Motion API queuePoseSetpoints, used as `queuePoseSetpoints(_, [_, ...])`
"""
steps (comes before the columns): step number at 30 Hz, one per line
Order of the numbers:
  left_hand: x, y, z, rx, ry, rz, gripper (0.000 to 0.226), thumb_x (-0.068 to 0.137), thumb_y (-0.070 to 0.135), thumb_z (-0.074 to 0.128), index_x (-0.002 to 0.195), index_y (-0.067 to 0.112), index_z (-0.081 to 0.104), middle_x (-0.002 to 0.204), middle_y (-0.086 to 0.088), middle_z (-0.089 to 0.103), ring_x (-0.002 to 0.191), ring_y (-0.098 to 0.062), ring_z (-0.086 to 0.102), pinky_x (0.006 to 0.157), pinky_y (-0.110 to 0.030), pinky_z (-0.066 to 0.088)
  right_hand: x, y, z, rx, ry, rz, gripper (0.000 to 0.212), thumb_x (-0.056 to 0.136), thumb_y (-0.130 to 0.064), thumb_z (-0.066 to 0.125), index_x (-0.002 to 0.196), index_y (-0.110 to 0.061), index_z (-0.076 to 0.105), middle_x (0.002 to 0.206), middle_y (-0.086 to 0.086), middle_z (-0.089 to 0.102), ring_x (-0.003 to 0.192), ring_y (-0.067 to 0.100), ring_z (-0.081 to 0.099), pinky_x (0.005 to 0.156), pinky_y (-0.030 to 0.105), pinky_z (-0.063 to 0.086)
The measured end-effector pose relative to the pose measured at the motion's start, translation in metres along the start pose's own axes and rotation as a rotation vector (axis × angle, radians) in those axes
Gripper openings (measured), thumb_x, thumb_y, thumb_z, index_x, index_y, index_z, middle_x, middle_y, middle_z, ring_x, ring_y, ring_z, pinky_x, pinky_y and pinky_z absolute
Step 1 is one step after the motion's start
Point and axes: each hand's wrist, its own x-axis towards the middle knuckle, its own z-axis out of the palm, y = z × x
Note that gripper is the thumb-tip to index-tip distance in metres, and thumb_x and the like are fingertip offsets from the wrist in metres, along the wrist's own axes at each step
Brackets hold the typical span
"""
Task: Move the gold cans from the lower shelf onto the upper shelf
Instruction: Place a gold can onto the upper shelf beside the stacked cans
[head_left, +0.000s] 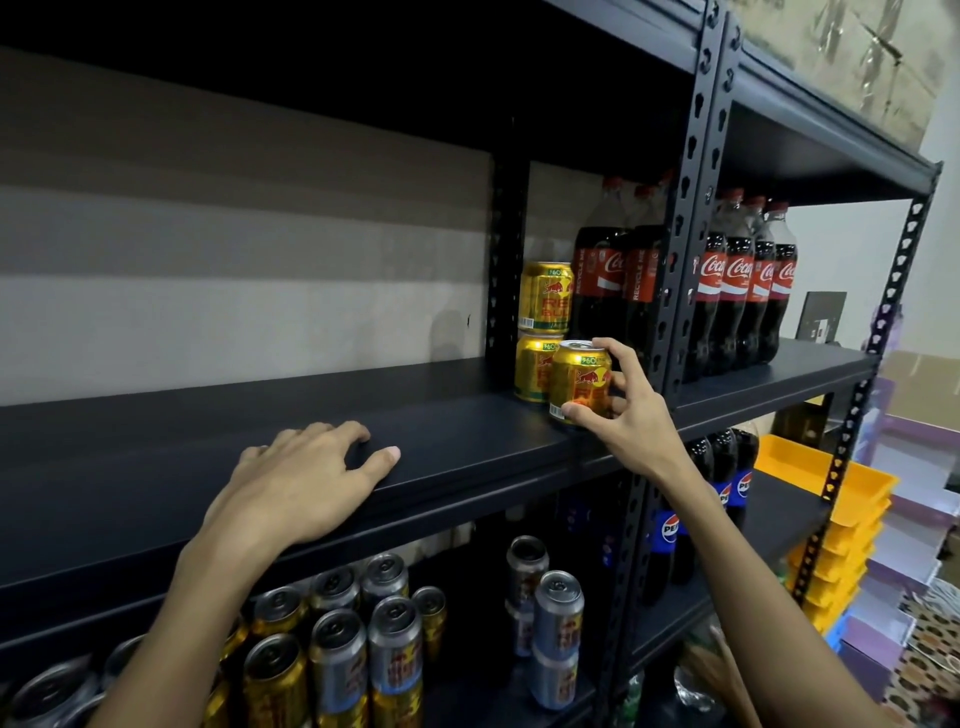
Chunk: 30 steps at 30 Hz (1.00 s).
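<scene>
**Figure. Restocking in progress, seen from the worker's head camera.**

The right hand (623, 410) grips a gold Red Bull can (579, 382), thumb low on its front and fingers curled round its rim and far side. The can is upright near the front edge of the upper shelf (208, 431), towards its right end. Whether its base touches the board or hangs just above it cannot be told.

Just behind it, two more gold cans are stacked one on the other, an upper can (545, 296) and a lower can (535, 366). They sit beside the Coca-Cola bottles (602, 275) at the shelf's back right corner.

The left hand (306, 483) lies flat over the front edge of the same shelf, fingers spread and relaxed, holding nothing. The long stretch of board to its left carries no cans.

On the lower shelf (483, 675), several gold cans (275, 680) are visible among silver-blue cans (395, 639). Some of them are partly hidden by the arms and by the shelf board above.

Judged from this layout, the task is in its early part. Two cans are placed and a third is at the point of being set down. More gold cans wait below; their exact count cannot be read from here.
</scene>
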Motion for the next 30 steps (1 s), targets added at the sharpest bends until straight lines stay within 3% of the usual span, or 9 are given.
queuePoseSetpoints(5, [0.001,-0.002,0.001,0.002,0.007,0.001,0.064,0.091,0.074,0.021,0.141,0.04,0.041,0.146,0.007,0.046,0.133,-0.021,0.043,0.103,-0.047,0.035,-0.001,0.001,0.0,0.005,-0.003,0.003,0.079,0.084,-0.03,0.082,0.145,-0.046,0.034,0.129,0.002,0.063,0.106,0.01,0.07,0.094,0.03,0.059])
queuePoseSetpoints(10, [0.001,-0.001,0.001,-0.009,0.02,0.001,0.063,0.092,0.074,0.022,0.14,0.039,0.042,0.145,0.006,0.047,0.132,-0.021,0.043,0.102,-0.046,0.034,-0.007,0.003,0.003,0.031,0.001,0.019,0.098,0.082,-0.034,0.084,0.156,-0.046,0.021,0.138,-0.012,0.05,0.122,0.003,0.057,0.1,0.016,0.046])
queuePoseSetpoints(12, [-0.001,0.001,0.001,-0.021,0.047,-0.001,0.061,0.093,0.072,0.024,0.137,0.038,0.046,0.141,0.005,0.051,0.128,-0.022,0.047,0.099,-0.045,0.036,-0.014,0.004,0.009,0.036,0.095,-0.004,0.098,0.082,-0.032,0.085,0.157,-0.042,0.022,0.141,-0.016,0.043,0.129,0.001,0.049,0.103,0.018,0.041])
queuePoseSetpoints(15, [-0.009,0.004,0.005,-0.009,0.219,0.006,0.054,0.096,0.066,0.029,0.132,0.033,0.052,0.129,0.001,0.06,0.113,-0.025,0.057,0.084,-0.041,0.04,-0.034,0.007,0.026,0.02,0.364,-0.069,0.084,0.085,-0.03,0.083,0.154,-0.028,0.035,0.151,-0.008,0.042,0.139,0.001,0.04,0.11,0.029,0.04])
queuePoseSetpoints(17, [-0.018,0.009,0.008,0.041,0.357,0.004,0.05,0.098,0.061,0.03,0.126,0.03,0.057,0.117,0.0,0.066,0.101,-0.027,0.062,0.072,-0.037,0.038,-0.053,0.007,0.042,0.031,0.512,-0.142,0.069,0.089,-0.025,0.078,0.148,-0.017,0.044,0.147,-0.004,0.047,0.138,0.006,0.044,0.111,0.036,0.043])
queuePoseSetpoints(20, [-0.029,0.013,0.021,0.203,0.535,0.012,0.048,0.1,0.054,0.029,0.107,0.026,0.068,0.089,0.0,0.07,0.078,-0.025,0.064,0.059,-0.033,0.034,-0.083,0.007,0.068,0.004,0.665,-0.293,0.048,0.089,-0.014,0.072,0.133,-0.008,0.054,0.132,0.003,0.053,0.124,0.023,0.054,0.099,0.038,0.049])
queuePoseSetpoints(22, [-0.035,0.009,0.033,0.233,0.642,0.043,0.05,0.102,0.047,0.03,0.094,0.021,0.072,0.079,0.0,0.07,0.067,-0.025,0.063,0.056,-0.031,0.034,-0.105,0.009,0.088,-0.017,0.696,-0.351,0.035,0.087,-0.007,0.069,0.119,-0.003,0.057,0.12,0.004,0.055,0.11,0.025,0.056,0.088,0.034,0.048])
queuePoseSetpoints(26, [-0.038,-0.01,0.057,0.225,0.833,0.125,0.046,0.103,0.039,0.036,0.093,0.016,0.076,0.091,0.0,0.075,0.082,-0.024,0.07,0.072,-0.039,0.042,-0.144,0.022,0.132,-0.005,0.481,-0.267,0.014,0.089,-0.009,0.062,0.099,0.0,0.066,0.104,0.008,0.058,0.098,0.017,0.057,0.083,0.024,0.047])
queuePoseSetpoints(30, [-0.037,-0.021,0.073,0.271,1.086,0.208,0.033,0.101,0.032,0.049,0.098,0.017,0.078,0.098,0.002,0.076,0.09,-0.02,0.072,0.078,-0.038,0.043,-0.159,0.049,0.179,0.016,0.105,-0.041,0.018,0.087,-0.008,0.061,0.104,-0.013,0.066,0.103,-0.006,0.053,0.096,0.011,0.058,0.079,0.02,0.048])
